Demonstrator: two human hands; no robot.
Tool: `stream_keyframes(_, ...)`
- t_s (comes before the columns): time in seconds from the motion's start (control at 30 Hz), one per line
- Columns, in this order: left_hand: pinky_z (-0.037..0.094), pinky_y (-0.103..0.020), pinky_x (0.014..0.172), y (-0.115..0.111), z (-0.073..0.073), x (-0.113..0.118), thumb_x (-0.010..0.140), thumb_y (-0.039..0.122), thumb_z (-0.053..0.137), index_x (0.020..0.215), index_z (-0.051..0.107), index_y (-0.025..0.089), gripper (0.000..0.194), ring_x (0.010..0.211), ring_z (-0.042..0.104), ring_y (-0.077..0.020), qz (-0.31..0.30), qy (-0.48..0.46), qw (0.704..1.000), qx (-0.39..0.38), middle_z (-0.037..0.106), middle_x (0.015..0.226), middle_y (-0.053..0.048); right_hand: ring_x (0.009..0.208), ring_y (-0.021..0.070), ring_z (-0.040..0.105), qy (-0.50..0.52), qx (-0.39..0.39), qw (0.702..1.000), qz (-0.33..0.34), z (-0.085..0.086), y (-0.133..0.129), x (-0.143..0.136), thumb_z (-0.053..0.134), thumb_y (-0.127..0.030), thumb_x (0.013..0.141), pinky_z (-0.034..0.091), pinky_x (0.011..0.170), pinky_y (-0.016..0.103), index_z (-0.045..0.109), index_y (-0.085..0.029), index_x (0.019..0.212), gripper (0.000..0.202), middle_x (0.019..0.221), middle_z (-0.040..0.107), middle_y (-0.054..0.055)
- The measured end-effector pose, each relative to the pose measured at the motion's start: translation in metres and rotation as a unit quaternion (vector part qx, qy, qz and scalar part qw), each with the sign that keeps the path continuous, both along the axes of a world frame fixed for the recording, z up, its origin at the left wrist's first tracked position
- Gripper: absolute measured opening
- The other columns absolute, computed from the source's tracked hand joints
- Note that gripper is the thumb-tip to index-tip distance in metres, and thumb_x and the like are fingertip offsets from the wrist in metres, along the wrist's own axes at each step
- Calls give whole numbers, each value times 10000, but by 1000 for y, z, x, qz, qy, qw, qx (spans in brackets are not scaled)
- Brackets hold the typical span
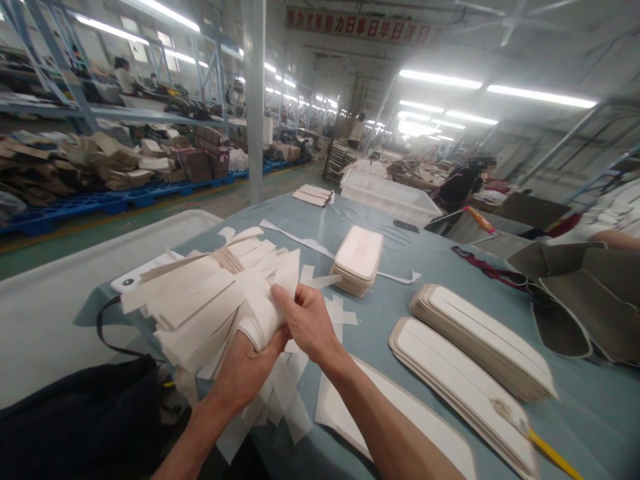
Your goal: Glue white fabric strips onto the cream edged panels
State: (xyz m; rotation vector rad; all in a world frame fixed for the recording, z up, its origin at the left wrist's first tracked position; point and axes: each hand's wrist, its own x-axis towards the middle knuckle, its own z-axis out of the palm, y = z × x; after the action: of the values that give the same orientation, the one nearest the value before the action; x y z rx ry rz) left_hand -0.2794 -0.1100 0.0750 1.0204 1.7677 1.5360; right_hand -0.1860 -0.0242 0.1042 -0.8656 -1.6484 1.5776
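Observation:
Both my hands are closed around a folded cream fabric piece [263, 297] at the left part of the table. My left hand [250, 370] grips its lower end, with most fingers hidden beneath. My right hand [311, 321] pinches the right edge, thumb on top. Under and behind it lies a loose heap of cream strips [187, 297], some hanging over the front edge. A banded bundle [227, 260] rests in the heap. Thin white strips [295, 400] lie below my hands. Past my right hand stands a short stack of rounded cream panels [359, 250].
Two long stacks of panels [483, 333] [460, 383] and a yellow-handled tool [553, 453] lie at right. A long panel [400, 420] is under my right forearm. Dark grey pieces [575, 287] sit at the right edge. White bins [385, 193] [165, 247] border the table [440, 253].

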Motion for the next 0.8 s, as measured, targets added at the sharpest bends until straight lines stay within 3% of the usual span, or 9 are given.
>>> stream_keyframes(0.1, 606, -371, 742, -2, -2, 1, 859, 637, 676, 874, 740, 190, 452, 718, 703, -234, -25, 5, 1000, 0, 741, 750, -52, 425, 124, 472, -4, -14, 999, 50, -3, 4, 5, 557, -710, 944, 322, 420, 255, 505, -238, 648, 559, 459, 493, -35)
stream_keyframes(0.2, 612, -364, 711, -2, -3, 1, 876, 659, 655, 944, 751, 176, 497, 696, 703, -220, -21, -2, 1000, 21, 762, 808, -66, 434, 125, 504, 31, -24, 997, 65, -2, 8, 9, 622, -632, 936, 354, 416, 246, 532, -233, 724, 461, 498, 533, -42)
stream_keyframes(0.27, 615, -365, 714, -3, -5, 2, 869, 673, 664, 945, 753, 174, 512, 686, 708, -220, -12, 1, 1000, 27, 768, 808, -71, 436, 119, 500, 66, -39, 996, 49, -1, 10, 9, 715, -571, 874, 365, 413, 247, 545, -233, 811, 384, 560, 572, -56)
stream_keyframes(0.37, 622, -377, 752, -3, -8, 4, 868, 701, 677, 980, 768, 172, 548, 688, 715, -224, 2, 2, 1000, 26, 788, 821, -80, 456, 111, 485, 88, -58, 994, 8, 0, 14, 7, 786, -577, 785, 365, 426, 253, 548, -230, 843, 424, 625, 600, -56)
stream_keyframes(0.47, 634, -386, 777, -4, -9, 4, 860, 730, 685, 1073, 779, 166, 610, 735, 734, -241, 7, -21, 1000, 20, 810, 882, -94, 557, 111, 485, 77, -6, 996, -45, 0, 21, 8, 750, -644, 791, 395, 517, 256, 581, -206, 777, 470, 656, 595, -29)
stream_keyframes(0.67, 632, -411, 857, -4, -1, 2, 793, 732, 749, 850, 779, 199, 537, 812, 745, -276, 53, -6, 998, 37, 782, 814, -90, 595, 110, 366, -11, 119, 990, -75, 11, 37, 19, 596, -660, 904, 274, 540, 270, 526, -213, 670, 509, 620, 437, -41)
stream_keyframes(0.8, 619, -374, 757, -2, 3, 0, 826, 758, 679, 805, 788, 197, 573, 705, 686, -226, 16, -7, 999, 42, 755, 757, -79, 612, 114, 445, 55, 87, 992, -69, 24, 45, 19, 717, -630, 826, 346, 569, 257, 573, -210, 790, 446, 692, 550, -33)
